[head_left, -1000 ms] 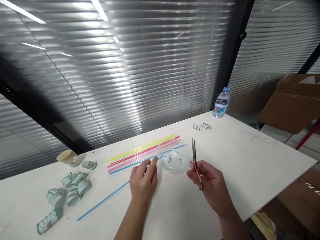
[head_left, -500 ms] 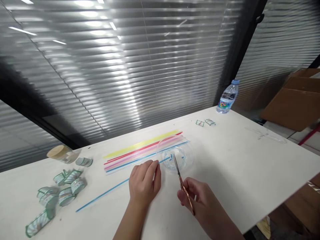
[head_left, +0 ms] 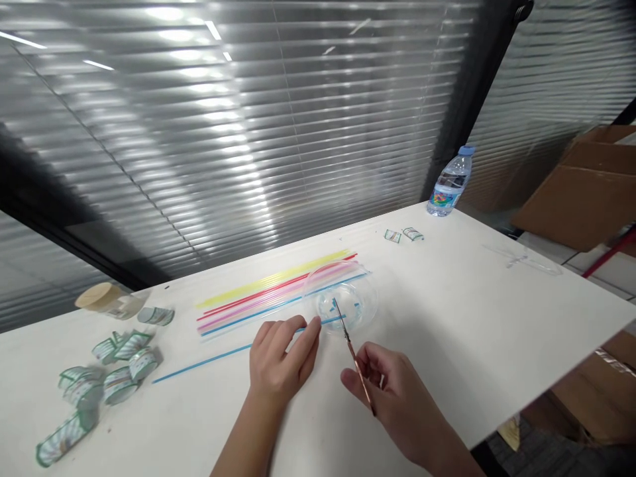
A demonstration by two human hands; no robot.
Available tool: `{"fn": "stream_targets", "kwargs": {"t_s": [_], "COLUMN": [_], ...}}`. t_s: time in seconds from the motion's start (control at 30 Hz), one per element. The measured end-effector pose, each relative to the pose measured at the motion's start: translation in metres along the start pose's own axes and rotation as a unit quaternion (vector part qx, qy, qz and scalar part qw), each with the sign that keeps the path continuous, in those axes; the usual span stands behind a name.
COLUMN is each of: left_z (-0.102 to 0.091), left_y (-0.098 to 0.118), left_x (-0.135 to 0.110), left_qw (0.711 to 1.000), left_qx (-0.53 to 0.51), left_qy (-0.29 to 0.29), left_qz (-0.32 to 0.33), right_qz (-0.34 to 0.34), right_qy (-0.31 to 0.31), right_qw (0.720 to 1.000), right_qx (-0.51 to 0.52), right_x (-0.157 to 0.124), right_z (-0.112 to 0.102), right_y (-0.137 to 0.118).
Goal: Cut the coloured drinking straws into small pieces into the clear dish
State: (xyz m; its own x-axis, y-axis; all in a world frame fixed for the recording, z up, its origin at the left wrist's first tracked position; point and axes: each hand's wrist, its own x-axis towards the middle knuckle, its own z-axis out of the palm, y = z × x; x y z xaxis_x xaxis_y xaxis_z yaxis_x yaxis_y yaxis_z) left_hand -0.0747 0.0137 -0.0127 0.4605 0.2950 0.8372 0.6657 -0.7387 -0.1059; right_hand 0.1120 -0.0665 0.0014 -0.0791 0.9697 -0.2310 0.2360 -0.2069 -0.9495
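My left hand (head_left: 282,358) pinches a long blue straw (head_left: 209,362) that lies across the white table (head_left: 477,311), its right end reaching over a clear plastic dish (head_left: 365,291). My right hand (head_left: 392,394) holds copper-coloured scissors (head_left: 354,354), blades pointing up and left, with the tips at the straw's end above the dish. Small blue straw pieces lie in the dish. A row of yellow, red, pink and blue straws (head_left: 268,295) lies just behind my hands.
Several green-and-white label rolls (head_left: 94,384) lie at the left, near a jar with a tan lid (head_left: 102,298). A water bottle (head_left: 450,184) stands at the back right, two small labels (head_left: 402,234) in front of it. Cardboard boxes (head_left: 581,192) sit right of the table.
My right hand swung the scissors from upright beside the dish down and left, until the blades met the blue straw's end. My left hand stayed on the straw.
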Motion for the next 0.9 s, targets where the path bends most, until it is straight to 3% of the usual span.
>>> {"fn": "stream_targets", "kwargs": {"t_s": [0.9], "left_z": [0.0003], "left_y": [0.0], "left_x": [0.0038], "left_qw": [0.999], "left_qx": [0.051], "left_qy": [0.006], "left_qz": [0.006], "right_qz": [0.03], "right_qy": [-0.018], "right_qw": [0.997], "right_qx": [0.066], "right_x": [0.0024], "right_z": [-0.0018], "right_y": [0.0047]}}
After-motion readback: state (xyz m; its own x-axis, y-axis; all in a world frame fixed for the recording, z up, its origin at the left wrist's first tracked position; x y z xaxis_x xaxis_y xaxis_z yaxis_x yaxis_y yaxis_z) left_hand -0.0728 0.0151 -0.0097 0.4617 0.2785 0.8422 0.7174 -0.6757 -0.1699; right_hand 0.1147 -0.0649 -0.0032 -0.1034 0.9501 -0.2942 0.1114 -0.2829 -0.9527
